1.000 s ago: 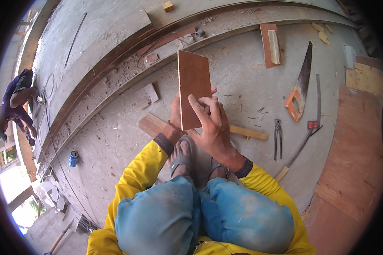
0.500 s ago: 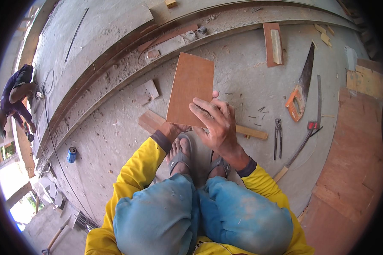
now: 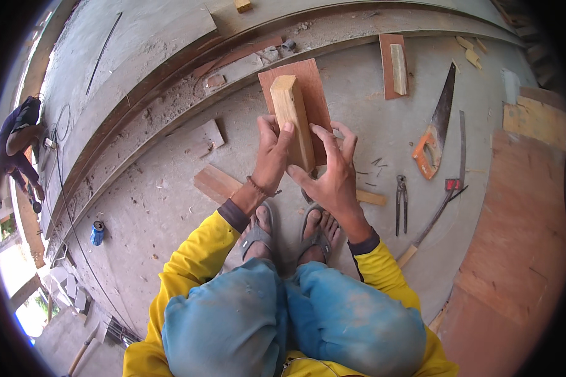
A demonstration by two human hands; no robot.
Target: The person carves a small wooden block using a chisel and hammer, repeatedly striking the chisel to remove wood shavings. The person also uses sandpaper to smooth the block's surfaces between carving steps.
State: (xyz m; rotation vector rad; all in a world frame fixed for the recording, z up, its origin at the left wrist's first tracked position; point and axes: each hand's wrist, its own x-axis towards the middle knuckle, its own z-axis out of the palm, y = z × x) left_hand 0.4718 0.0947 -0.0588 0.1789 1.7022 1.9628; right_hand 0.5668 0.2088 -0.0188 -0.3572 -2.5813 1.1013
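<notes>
A reddish-brown plywood piece (image 3: 317, 94) is held up over my feet, with a short, pale wood block (image 3: 290, 110) lying lengthwise along its upper face. My left hand (image 3: 271, 154) is closed round their left side, its thumb pressed on the block. My right hand (image 3: 334, 176) has its fingers curled at the plywood's right edge, with the thumb by the block's lower end. Whether the block is fastened to the plywood cannot be seen. Beyond, on the floor, lies another plywood strip (image 3: 387, 78) with a narrower wood piece (image 3: 399, 69) on it.
To the right lie a handsaw (image 3: 435, 135), pincers (image 3: 401, 204), a metal ruler (image 3: 462, 144), a hammer (image 3: 434, 220) and large plywood sheets (image 3: 509, 220). A blue can (image 3: 97, 233) stands at left near a cable (image 3: 69, 217). Another person (image 3: 22, 147) crouches at far left.
The plywood piece has been turned over, bringing the wood block into view. My left hand has moved up from beneath it onto the block; my right hand has shifted to the right edge.
</notes>
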